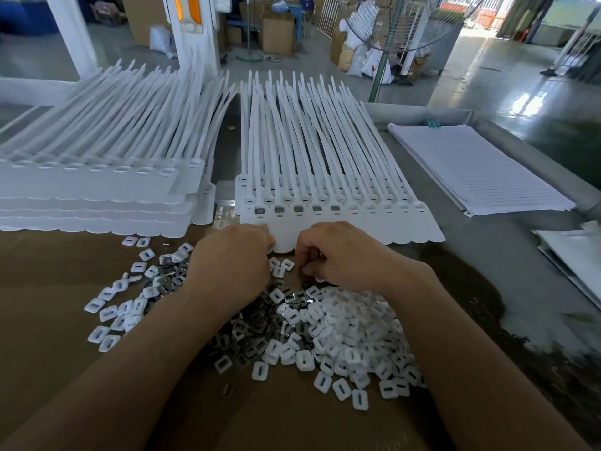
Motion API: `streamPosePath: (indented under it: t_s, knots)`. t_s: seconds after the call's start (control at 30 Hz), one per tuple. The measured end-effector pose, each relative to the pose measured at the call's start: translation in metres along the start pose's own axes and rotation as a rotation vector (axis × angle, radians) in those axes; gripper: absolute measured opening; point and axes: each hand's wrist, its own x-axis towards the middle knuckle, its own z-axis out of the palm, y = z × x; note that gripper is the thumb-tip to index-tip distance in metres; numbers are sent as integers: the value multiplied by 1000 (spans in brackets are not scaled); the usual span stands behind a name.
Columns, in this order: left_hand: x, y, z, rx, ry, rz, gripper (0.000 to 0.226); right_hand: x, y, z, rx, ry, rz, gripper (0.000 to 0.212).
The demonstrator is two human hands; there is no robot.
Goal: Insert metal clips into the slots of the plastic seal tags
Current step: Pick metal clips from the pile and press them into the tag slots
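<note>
My left hand (232,258) is curled, knuckles up, and its fingertips (265,230) touch the near edge of the strip of seal tags (374,227). Whether they pinch a piece I cannot tell, because the fingers fold under the palm. My right hand (341,252) sits just beside it, also with its fingers curled down and inward. What they hold, if anything, is hidden from me too.

Both hands hover at the far edge of a heap on the brown cardboard (48,320). The loose metal clips (247,345) lie dark and shiny in the middle and left of it. The white plastic caps (351,336), small squares each with a slit, are piled thickest under my right forearm and scattered out to the left.

The strip of seal tags lies flat straight ahead, its flags toward me and its long straps (309,125) running away. The five leftmost slots (298,208) in the front row show grey metal, and those further right show white.

To the left is a tall stack of seal tags (97,190), several layers deep, its straps fanned back. To the right, well apart on the grey table (487,255), lies a pile of white ruled sheets (471,167). Beyond the table stands a pedestal fan (406,24), and there are cardboard boxes (278,30) on the workshop floor.
</note>
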Motion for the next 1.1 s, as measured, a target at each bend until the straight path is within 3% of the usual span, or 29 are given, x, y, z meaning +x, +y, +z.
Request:
streamPosePath:
  t_s: [0.57,0.77,1.1]
  knots:
    - [-1,1,1,-13,8,-4,33,-2,7,0,32,46,-52,15]
    - [0,0,2,-23,14,3,34,-3,17,-9,300,278,48,17]
    - [0,0,3,-38,7,-6,33,7,56,-11,329,646,327,13]
